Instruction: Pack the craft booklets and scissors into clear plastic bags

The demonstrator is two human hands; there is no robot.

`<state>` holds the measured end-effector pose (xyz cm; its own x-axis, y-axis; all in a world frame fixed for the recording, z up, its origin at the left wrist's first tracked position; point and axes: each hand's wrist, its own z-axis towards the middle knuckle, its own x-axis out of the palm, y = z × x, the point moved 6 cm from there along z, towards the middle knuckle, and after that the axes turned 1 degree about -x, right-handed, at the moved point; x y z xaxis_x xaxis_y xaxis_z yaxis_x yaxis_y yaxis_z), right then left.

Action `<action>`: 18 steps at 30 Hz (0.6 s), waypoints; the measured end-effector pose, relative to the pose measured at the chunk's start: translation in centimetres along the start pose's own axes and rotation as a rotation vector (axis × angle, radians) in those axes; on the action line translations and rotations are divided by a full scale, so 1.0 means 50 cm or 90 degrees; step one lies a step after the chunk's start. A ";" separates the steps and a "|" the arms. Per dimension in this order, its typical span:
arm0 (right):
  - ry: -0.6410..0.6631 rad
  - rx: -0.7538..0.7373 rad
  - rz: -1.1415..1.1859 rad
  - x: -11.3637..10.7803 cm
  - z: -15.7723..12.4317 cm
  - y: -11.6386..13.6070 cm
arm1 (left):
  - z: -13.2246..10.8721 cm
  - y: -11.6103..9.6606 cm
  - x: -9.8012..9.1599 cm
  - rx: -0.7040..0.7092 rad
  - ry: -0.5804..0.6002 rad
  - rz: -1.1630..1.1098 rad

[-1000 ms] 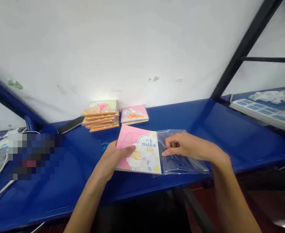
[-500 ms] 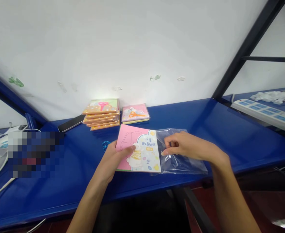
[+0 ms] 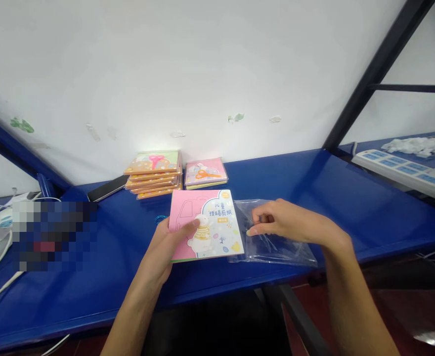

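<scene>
My left hand (image 3: 160,248) grips the lower left of a pink children's paper-craft booklet (image 3: 206,225), its thumb lying across the cover beside a printed white rabbit. The booklet rests on the blue table (image 3: 351,217), tilted slightly. To its right lies a clear plastic bag (image 3: 280,252), its left end tucked near the booklet's right edge. My right hand (image 3: 291,222) pinches the top layer of that bag between thumb and fingers. Behind the booklet stand a stack of similar orange-edged booklets (image 3: 152,174) and a smaller pink stack (image 3: 205,173).
A black phone (image 3: 108,188) lies at the table's back left, and a small blue ring (image 3: 161,219) sits near my left hand. White cables and a pixelated patch (image 3: 54,236) occupy the left. A black metal frame (image 3: 376,74) rises at right, before a power strip (image 3: 403,170).
The booklet has shifted left and up, turning slightly and moving away from the bag. My right hand and the bag have stayed almost in place.
</scene>
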<state>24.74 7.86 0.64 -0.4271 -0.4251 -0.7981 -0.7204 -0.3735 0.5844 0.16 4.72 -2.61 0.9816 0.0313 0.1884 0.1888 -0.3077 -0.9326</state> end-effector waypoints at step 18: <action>0.017 -0.003 -0.026 0.014 0.015 0.010 | -0.005 0.018 0.008 -0.017 0.034 0.057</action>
<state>23.67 7.98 0.27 -0.3821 -0.4313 -0.8173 -0.7346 -0.3948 0.5518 0.72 4.21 -3.27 0.9915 -0.0479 0.1209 0.0984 -0.3320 -0.9381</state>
